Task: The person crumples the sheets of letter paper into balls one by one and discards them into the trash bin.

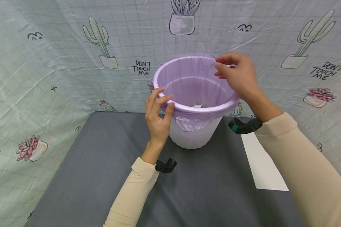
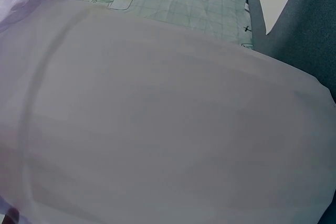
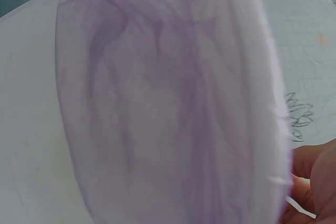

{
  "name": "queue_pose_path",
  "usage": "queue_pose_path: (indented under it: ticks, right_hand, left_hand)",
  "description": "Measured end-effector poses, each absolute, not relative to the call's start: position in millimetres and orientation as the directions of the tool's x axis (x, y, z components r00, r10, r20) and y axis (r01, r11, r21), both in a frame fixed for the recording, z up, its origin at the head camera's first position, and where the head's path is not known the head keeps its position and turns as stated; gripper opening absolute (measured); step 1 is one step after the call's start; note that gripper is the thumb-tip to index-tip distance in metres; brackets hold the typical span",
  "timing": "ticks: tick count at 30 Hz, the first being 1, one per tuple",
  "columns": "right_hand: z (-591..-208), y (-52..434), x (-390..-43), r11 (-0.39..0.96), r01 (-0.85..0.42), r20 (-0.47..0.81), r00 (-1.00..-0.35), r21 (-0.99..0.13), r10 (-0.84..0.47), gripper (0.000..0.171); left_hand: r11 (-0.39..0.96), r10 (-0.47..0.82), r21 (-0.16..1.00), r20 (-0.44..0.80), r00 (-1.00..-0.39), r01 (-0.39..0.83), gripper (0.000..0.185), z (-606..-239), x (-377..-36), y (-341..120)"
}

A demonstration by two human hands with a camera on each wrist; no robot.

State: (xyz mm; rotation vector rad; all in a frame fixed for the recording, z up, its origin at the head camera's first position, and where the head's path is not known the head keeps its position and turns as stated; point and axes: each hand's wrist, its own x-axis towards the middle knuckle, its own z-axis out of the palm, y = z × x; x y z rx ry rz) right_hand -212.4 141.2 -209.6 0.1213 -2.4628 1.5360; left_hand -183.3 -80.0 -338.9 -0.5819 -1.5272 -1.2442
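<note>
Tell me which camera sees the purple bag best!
The head view: it shows the purple bag lining the white bin and folded down outside. The right wrist view has only a close-up of the folded-down part; the left wrist view catches just some along its left side.

Dark grey tabletop (image 1: 108, 176) with a flat white sheet (image 1: 261, 167) at right, partly hidden, and a wrinkled pale grid-print backdrop (image 1: 65, 91) behind, printed with potted cacti (image 1: 102, 44), pink succulents (image 1: 28, 147) and "DON'T TOUCH ME" lettering (image 1: 142, 67).
</note>
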Motion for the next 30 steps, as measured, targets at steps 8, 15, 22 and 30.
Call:
queue_pose_path:
  ticks: [8,15,22,30]
  right_hand:
    - [-215,161,-193,0.399,-0.292,0.343,-0.937,-0.869,0.060,0.026]
    - [-225,182,-177,0.384,-0.357,0.416,-0.905,-0.852,0.082,0.024]
    - [-241,202,-158,0.501,-0.359,0.465,-0.880,-0.787,0.100,0.028]
    - [-262,223,-131,0.552,-0.340,0.483,-0.865,-0.761,0.132,0.028]
  left_hand:
    - [0.347,-0.221,0.391,0.917,-0.331,0.852,0.031,-337,-183,-80]
    - [0.345,-0.208,0.362,0.929,-0.306,0.866,0.034,-336,-185,-82]
    - [0.345,-0.196,0.388,0.920,-0.339,0.854,0.032,-336,-182,-81]
    - [0.349,-0.168,0.403,0.915,-0.366,0.846,0.028,-334,-176,-84]
